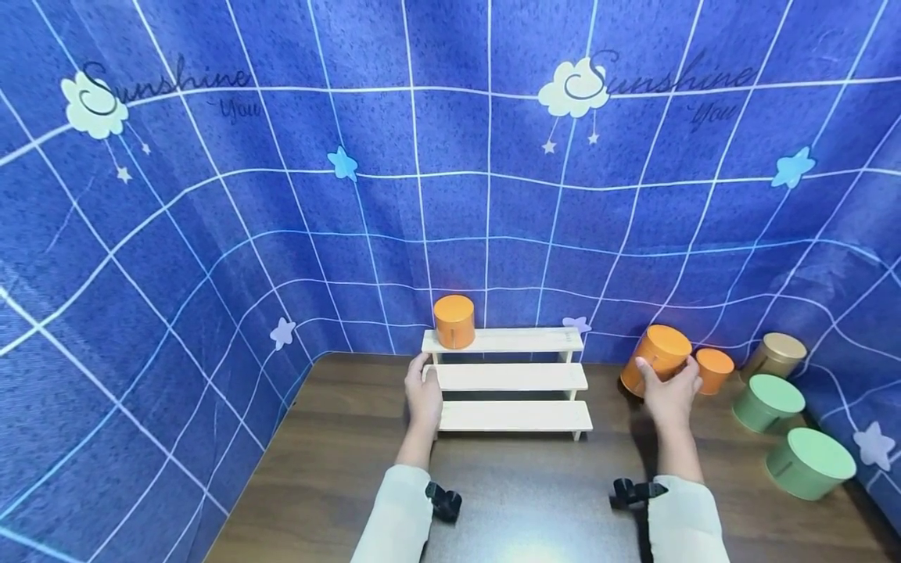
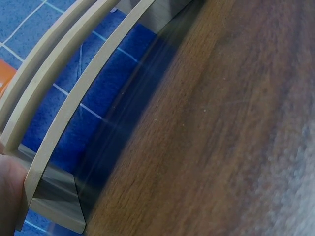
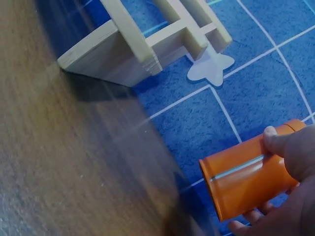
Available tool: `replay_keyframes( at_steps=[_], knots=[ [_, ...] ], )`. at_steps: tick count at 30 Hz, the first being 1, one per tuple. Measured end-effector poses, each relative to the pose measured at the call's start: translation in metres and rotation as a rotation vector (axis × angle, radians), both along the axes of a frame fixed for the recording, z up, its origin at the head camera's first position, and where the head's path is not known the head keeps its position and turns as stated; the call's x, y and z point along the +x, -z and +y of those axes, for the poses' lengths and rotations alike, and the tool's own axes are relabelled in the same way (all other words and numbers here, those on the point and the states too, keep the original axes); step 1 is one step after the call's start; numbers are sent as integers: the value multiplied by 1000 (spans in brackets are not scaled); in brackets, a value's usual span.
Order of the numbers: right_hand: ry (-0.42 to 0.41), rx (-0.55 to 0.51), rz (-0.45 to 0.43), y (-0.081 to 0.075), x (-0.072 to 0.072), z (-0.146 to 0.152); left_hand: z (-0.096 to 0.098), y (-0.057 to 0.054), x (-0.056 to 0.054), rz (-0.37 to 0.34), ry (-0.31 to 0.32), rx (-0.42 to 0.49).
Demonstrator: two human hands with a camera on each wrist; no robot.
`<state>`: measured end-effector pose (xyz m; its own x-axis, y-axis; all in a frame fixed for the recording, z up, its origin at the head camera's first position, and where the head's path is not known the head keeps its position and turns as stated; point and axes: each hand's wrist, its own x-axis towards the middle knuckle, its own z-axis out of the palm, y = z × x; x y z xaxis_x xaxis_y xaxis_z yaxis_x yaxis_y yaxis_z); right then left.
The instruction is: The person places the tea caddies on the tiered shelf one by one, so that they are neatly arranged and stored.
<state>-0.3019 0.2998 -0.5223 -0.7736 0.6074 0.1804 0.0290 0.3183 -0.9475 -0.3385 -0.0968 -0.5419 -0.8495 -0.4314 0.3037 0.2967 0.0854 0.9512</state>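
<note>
My right hand (image 1: 672,395) grips a tall orange can (image 1: 658,361), thumb on one side and fingers round the other. In the right wrist view the can (image 3: 248,172) leans over, with a pale vertical line down its side. To the left stands a three-step pale wooden shelf (image 1: 510,378). My left hand (image 1: 425,397) holds its left end beside the middle step, with part of the hand (image 2: 11,189) against the wood in the left wrist view. On the top step, at the left, sits another orange can (image 1: 454,322).
Right of the held can stand a small orange can (image 1: 714,371), a gold can (image 1: 776,356) and two green cans, one farther back (image 1: 769,402) and a wider one (image 1: 811,463) nearer. A blue gridded curtain (image 1: 486,203) hangs behind the brown wooden table (image 1: 338,438).
</note>
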Motion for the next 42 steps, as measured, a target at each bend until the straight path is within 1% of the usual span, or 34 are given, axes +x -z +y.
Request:
replay_keyframes(
  at_steps=[3, 8, 12, 17, 21, 26, 27, 28, 31, 34, 35, 39, 42],
  knots=[
    [-7, -18, 12, -2, 1, -1, 0, 0, 1, 7, 7, 6],
    [-9, -7, 47, -10, 1, -3, -1, 2, 1, 10, 3, 10],
    [-21, -16, 96, -19, 2, -6, -1, 1, 0, 7, -2, 8],
    [-58, -54, 167, -29, 4, -10, -1, 3, 1, 13, -6, -3],
    [-66, -59, 222, -37, 6, -17, -1, 5, 2, 17, -7, -11],
    [-86, -74, 281, -44, 8, -28, 0, 5, 3, 52, 0, -6],
    [-86, -73, 285, -45, 8, -31, 1, 4, 3, 59, 0, -6],
    [-88, -67, 282, -46, 9, -33, 2, -1, 7, 64, 2, -7],
    [-95, -49, 270, -50, 10, -39, 2, -2, 8, 71, 3, -8],
    [-119, -45, 265, -61, 18, -48, 2, -1, 8, 56, 0, -21],
    [-130, -48, 273, -67, 21, -52, 0, 4, 5, 54, -2, -24],
    [-171, -63, 301, -86, 34, -65, 0, 4, 4, 50, -17, -51],
    [-190, -69, 314, -89, 36, -70, 0, 4, 3, 61, -21, -63]
  ],
)
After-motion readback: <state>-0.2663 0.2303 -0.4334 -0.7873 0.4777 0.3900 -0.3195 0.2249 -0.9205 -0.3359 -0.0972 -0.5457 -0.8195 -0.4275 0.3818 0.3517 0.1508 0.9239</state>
